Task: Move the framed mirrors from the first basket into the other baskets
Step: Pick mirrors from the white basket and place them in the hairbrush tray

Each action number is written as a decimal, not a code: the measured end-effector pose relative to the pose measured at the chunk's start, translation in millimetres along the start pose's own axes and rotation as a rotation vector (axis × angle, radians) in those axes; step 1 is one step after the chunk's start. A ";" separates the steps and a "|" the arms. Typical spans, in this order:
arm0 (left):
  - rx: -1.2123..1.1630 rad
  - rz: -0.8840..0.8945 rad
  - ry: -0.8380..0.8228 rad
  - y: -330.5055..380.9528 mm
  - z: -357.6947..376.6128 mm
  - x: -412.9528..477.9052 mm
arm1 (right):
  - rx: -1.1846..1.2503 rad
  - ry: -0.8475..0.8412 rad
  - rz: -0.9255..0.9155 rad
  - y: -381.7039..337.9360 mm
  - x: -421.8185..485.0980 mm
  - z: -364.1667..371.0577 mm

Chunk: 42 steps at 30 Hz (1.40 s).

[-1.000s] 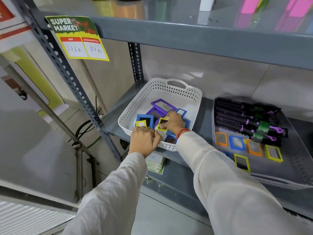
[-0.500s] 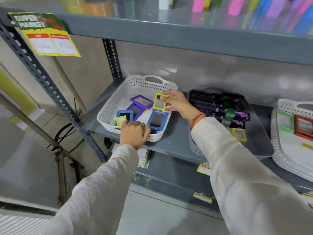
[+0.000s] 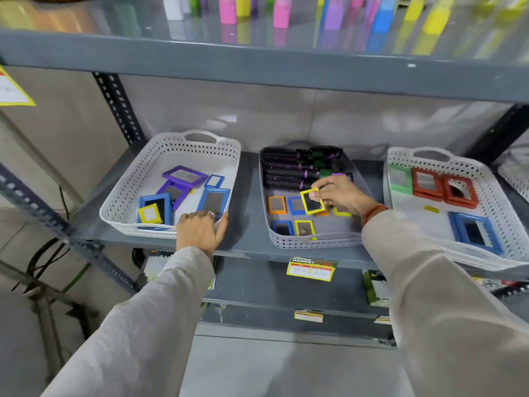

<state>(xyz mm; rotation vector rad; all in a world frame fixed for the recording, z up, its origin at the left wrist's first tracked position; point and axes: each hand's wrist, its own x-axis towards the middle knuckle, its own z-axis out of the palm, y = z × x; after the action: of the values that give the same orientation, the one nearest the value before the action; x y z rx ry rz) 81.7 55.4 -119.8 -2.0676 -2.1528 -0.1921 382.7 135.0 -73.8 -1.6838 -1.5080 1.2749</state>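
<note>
Your right hand [image 3: 339, 193] reaches out over the middle basket [image 3: 315, 243], wrist bent, fingers [image 3: 320, 186] pinching a small yellow-framed mirror [image 3: 312, 201] by its top corner, tilted above the orange and blue mirrors lying below it; hairbrushes [image 3: 297, 170] lie just beyond your fingertips; your left hand [image 3: 200, 229] rests palm-down on the near rim of the first basket [image 3: 120, 219], fingers curled over the edge, gripping the rim only; more mirrors sit just ahead of them.

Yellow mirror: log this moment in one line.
right hand: grip on yellow mirror | over middle basket, not released | left hand: holding left basket rim
</note>
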 end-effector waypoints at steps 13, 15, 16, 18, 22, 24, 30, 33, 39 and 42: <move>0.004 -0.029 -0.042 4.5 -5.4 -6.9 | -0.274 0.022 0.193 49.5 -10.1 -10.5; -0.002 -0.026 -0.047 4.2 -4.6 -6.7 | -0.346 0.057 0.224 47.6 -9.3 -6.0; -0.002 -0.027 -0.046 4.0 -4.8 -6.5 | -0.387 0.071 0.233 47.0 -9.0 -4.0; 0.001 -0.028 -0.039 3.6 -4.1 -6.6 | -0.468 0.101 0.228 44.8 -9.2 -1.0; -0.004 -0.026 -0.015 3.5 -3.1 -6.1 | -0.571 0.131 0.219 42.1 -11.7 1.4; -0.006 -0.023 -0.004 3.4 -2.7 -5.9 | -0.569 0.147 0.186 42.6 -10.2 2.3; 0.026 0.024 0.011 1.2 -2.6 -5.2 | -0.473 0.228 0.010 13.3 2.5 20.0; 0.020 0.049 0.025 -2.0 -1.8 -3.6 | -0.429 0.224 -0.083 -19.5 8.9 39.7; -0.008 0.011 0.104 -14.6 -7.9 -0.3 | -0.399 0.235 -0.219 -66.7 23.1 90.0; 0.032 -0.017 0.104 -28.6 -10.7 0.6 | -0.385 0.250 -0.288 -88.4 28.1 117.6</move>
<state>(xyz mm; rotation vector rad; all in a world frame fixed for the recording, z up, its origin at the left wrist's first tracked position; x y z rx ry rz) 53.3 52.7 -108.9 -1.9767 -2.0998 -0.2594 236.4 159.4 -53.2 -1.6972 -1.8380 0.6274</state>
